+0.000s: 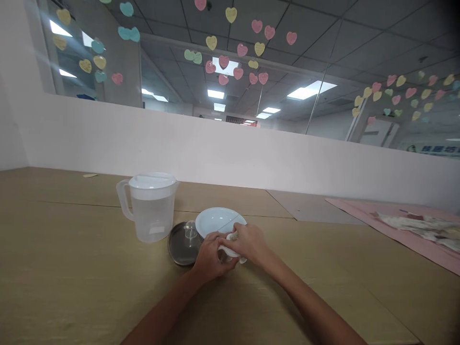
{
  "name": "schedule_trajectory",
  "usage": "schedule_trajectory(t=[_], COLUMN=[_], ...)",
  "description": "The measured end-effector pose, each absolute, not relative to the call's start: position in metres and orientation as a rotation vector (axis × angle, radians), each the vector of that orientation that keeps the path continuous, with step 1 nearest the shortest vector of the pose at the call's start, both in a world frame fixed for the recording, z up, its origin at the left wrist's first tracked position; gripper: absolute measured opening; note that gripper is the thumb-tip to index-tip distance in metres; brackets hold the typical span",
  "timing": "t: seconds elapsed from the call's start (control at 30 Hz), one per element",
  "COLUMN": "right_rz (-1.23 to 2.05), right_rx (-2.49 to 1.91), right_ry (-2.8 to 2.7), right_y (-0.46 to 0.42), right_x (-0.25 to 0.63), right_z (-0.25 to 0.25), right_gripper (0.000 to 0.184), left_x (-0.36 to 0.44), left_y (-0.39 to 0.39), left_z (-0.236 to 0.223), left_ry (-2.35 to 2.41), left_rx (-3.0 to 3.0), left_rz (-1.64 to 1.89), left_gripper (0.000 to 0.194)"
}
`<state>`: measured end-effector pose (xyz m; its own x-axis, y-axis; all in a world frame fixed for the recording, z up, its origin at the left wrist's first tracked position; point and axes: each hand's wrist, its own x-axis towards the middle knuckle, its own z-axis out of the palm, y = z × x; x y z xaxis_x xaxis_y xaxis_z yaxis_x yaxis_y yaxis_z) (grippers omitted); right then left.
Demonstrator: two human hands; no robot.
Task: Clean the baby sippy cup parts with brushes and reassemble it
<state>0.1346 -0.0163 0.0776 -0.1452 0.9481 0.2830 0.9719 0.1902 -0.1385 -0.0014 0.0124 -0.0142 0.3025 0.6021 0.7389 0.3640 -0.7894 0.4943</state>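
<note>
Close together in front of the white bowl [210, 221], both my hands are closed on a small white item [232, 252] with a rounded edge; its kind is hard to make out. My left hand [210, 258] wraps it from the left and below. From the right, my right hand [250, 243] reaches over its top with bent fingers. A small brownish patch shows between the right fingers. Behind the hands, a thin line crosses the bowl's inside. Left of them lies a dark metal tray [181, 247], with a small clear cup [190, 231] on it.
A lidded clear plastic pitcher [153, 211] holding clear liquid stands left of the tray. On the right, a pink cloth [362, 213] carries whitish crumpled material. A grey sheet [309, 207] lies near the wall [215, 153]. A flat pale piece [90, 175] rests far left on the wooden table [89, 268].
</note>
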Motion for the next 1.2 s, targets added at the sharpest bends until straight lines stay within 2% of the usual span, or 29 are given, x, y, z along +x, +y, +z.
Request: schedule_trajectory(t=[0.13,0.2,0.27,0.5,0.87,0.93,1.03,1.1,1.2], right_rz=[0.228,0.473,0.581,0.056,-0.136,-0.118,-0.098,-0.075,-0.036], right_rx=[-1.555,-1.383,-1.297,-1.347,-1.185,-1.13,-1.065,-1.028,-0.976], right_ry=[-2.18,-2.267,-2.265,-1.839,-1.758,-1.776,-1.791,-1.8,-1.803], right_y=[-0.014,-0.007,0.0,0.0,-0.006,-0.004,-0.001,0.0,0.001], right_x=[0.154,0.165,0.171,0.154,0.154,0.155,0.156,0.156,0.157], right_z=[0.072,0.07,0.064,0.012,-0.004,-0.008,-0.014,-0.016,-0.018], right_gripper=[0.044,0.04,0.038,0.035,0.036,0.037,0.039,0.04,0.039], left_x=[-0.003,-0.004,-0.005,-0.003,-0.019,-0.03,-0.047,-0.055,-0.06], left_y=[0.011,0.01,0.011,0.014,0.013,0.019,0.033,0.042,0.05], left_z=[-0.011,-0.009,-0.008,-0.007,0.003,0.007,0.01,0.008,0.005], left_ry=[0.88,0.87,0.875,0.829,0.8,1.044,1.683,1.993,2.202], left_rx=[2.213,2.182,2.211,2.296,2.481,2.424,2.312,2.319,2.361], left_rz=[1.462,1.481,1.497,1.479,1.495,1.617,1.638,1.436,1.063], left_gripper=[0.06,0.063,0.062,0.04,0.052,0.044,0.038,0.037,0.032])
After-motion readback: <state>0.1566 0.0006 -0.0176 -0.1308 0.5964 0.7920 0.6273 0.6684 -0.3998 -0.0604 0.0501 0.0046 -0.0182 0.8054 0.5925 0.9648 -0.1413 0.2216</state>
